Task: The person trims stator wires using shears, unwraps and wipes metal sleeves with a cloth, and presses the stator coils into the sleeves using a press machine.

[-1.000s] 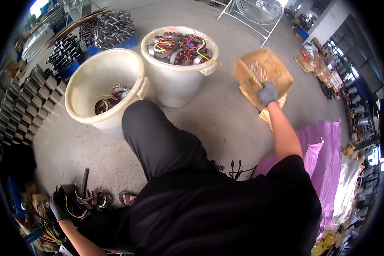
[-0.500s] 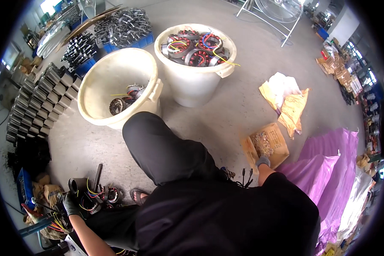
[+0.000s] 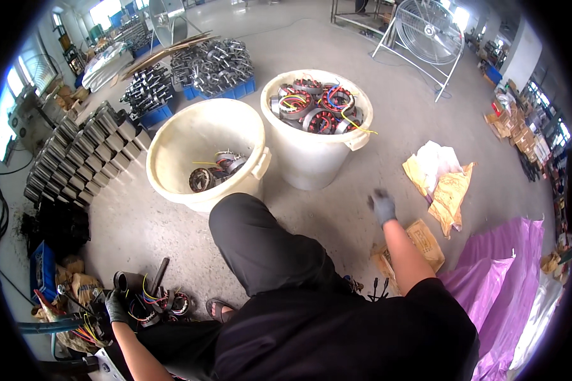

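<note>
My left hand, in a grey glove, is at the lower left beside a dark metal cylinder. Its fingers are partly lost against dark parts, so its grip cannot be made out. Close by lie several wound motor stators with coloured wires and a dark rod. My right hand, also gloved, is held over the floor beyond an open cardboard box. Motion smears its fingers, and whether anything small is in them does not show. My right forearm covers much of the box.
Ahead stand two cream tubs: one with a few stators inside, the other heaped with them. Stacked metal cylinders are at the left. A torn paper sack and purple sheeting lie right; a large fan stands behind.
My right hand has come out of the cardboard box and moved forward over the floor. My left hand stays by the metal cylinder. The whole view has tilted upward a little.
</note>
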Demonstrator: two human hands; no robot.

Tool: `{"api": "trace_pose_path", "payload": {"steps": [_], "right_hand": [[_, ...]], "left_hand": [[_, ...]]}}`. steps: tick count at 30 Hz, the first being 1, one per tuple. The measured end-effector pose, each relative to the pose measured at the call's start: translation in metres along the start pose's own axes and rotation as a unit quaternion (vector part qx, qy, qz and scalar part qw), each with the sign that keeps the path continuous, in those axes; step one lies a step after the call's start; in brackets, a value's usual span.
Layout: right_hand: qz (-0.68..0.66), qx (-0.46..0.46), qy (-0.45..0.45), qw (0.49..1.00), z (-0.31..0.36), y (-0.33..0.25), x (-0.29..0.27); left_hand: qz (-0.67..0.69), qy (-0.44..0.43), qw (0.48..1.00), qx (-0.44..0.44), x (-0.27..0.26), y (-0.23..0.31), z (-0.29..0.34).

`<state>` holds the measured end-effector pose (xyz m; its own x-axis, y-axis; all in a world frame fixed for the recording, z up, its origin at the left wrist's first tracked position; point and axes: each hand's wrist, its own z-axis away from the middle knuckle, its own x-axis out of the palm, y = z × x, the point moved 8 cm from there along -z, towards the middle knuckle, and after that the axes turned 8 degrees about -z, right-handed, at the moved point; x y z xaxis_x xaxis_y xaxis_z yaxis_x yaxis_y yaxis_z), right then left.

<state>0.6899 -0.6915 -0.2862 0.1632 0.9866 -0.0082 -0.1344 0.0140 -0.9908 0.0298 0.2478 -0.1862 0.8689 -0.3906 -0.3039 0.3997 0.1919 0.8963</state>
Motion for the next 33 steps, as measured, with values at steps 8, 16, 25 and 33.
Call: {"api": "trace_pose_path", "payload": {"steps": [8, 16, 25, 33], "right_hand": [[-0.228, -0.005, 0.168, 0.959, -0.045, -0.187, 0.201], [-0.031, 0.142, 0.442, 0.885, 0.007, -0.216, 0.222], [0.005, 0.111, 0.407, 0.907, 0.005, -0.249, 0.222], [-0.136, -0.011, 0.273, 0.952, -0.152, -0.198, 0.148]], "left_hand": [[-0.001, 0.026, 0.997, -0.07, 0.005, 0.008, 0.015], [0.039, 0.035, 0.998, -0.018, -0.026, -0.003, 0.031], [-0.002, 0.011, 1.0, -0.024, -0.02, -0.005, 0.035], [0.012, -0.025, 0.999, 0.034, 0.035, 0.031, 0.015]]}}
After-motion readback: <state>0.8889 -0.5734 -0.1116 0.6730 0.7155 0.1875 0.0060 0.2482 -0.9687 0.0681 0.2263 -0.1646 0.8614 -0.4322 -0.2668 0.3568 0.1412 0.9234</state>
